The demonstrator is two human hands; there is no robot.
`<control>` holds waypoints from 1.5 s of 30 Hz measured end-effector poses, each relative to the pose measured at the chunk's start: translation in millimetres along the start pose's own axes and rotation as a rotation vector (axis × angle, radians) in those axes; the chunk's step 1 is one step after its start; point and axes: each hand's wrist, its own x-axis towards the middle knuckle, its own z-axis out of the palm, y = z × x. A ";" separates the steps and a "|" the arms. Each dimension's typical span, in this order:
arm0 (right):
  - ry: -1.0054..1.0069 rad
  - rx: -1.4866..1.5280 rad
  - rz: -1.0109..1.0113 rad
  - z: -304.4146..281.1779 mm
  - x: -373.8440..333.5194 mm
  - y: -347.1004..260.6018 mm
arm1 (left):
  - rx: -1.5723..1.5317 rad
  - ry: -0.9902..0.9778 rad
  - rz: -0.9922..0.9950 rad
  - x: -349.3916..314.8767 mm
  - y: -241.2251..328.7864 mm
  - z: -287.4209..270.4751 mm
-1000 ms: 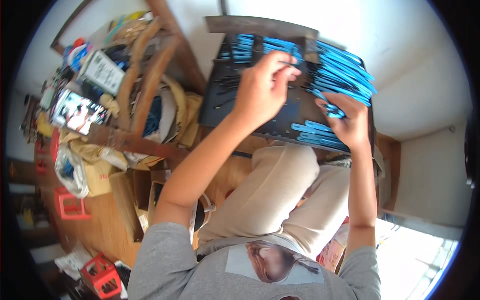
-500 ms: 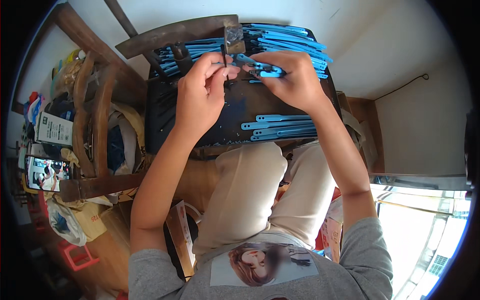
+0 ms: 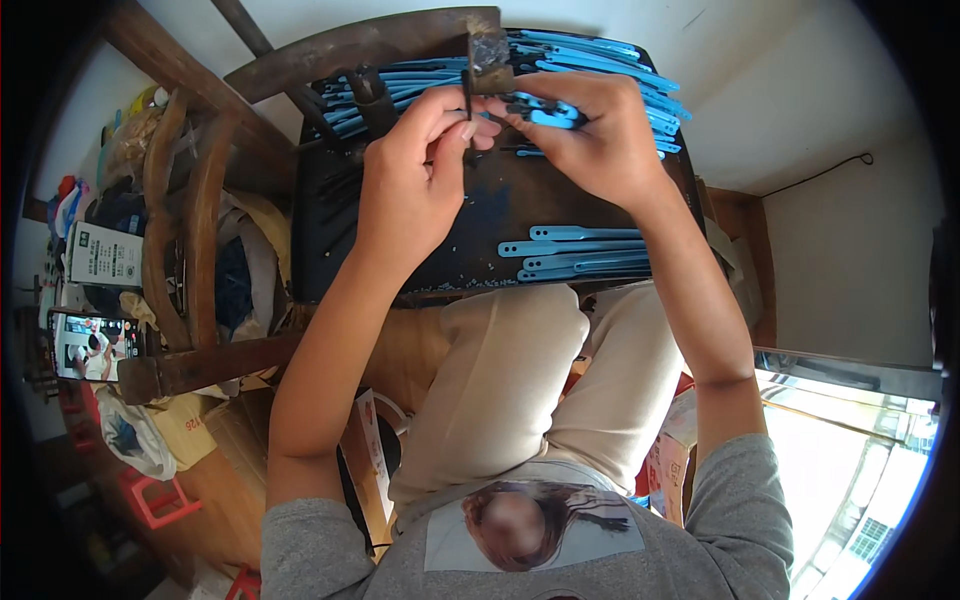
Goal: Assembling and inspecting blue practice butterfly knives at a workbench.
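My left hand [image 3: 408,185] is closed in a pinch on a thin black strip [image 3: 467,92], held upright beside a worn metal block [image 3: 490,60] at the end of a dark wooden bar. In my closed right hand [image 3: 612,145] is a small bunch of blue plastic strips [image 3: 548,112] with black parts among them. My right fingertips are close to the black strip; whether they touch it I cannot tell. Both hands are above a dark tabletop [image 3: 400,255]. Several flat blue strips with holes [image 3: 585,250] lie near its front edge.
Piles of blue strips [image 3: 590,60] cover the table's far side, behind the wooden bar [image 3: 370,50]. Dark thin pieces lie at its left. A wooden chair frame [image 3: 205,220] and a propped phone [image 3: 95,346] stand at left. A white wall [image 3: 830,110] borders the right.
The view has shifted slightly, so the table sits further right in it. My right hand has come closer to the black strip. My left hand keeps its pinch.
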 end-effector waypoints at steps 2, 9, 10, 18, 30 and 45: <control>-0.072 -0.018 0.017 -3.0 0.4 -2.8 | -0.008 -0.001 -0.002 -0.2 -2.4 -1.5; -0.071 -0.062 -0.015 -5.1 0.3 -5.1 | 0.024 0.044 0.107 1.6 -15.0 -2.0; -0.083 -0.051 -0.005 -5.7 0.3 -5.9 | 0.045 0.043 0.120 1.4 -15.7 -2.8; -0.083 -0.039 0.095 -4.9 0.3 -9.0 | 0.057 0.095 0.136 1.4 -14.4 -0.7; -0.099 -0.026 0.126 -3.2 0.3 -13.8 | 0.058 0.056 0.108 1.6 -14.8 -2.3; -0.050 -0.132 0.072 -1.5 -1.5 -11.4 | 0.077 0.059 0.124 -0.2 -16.1 -0.8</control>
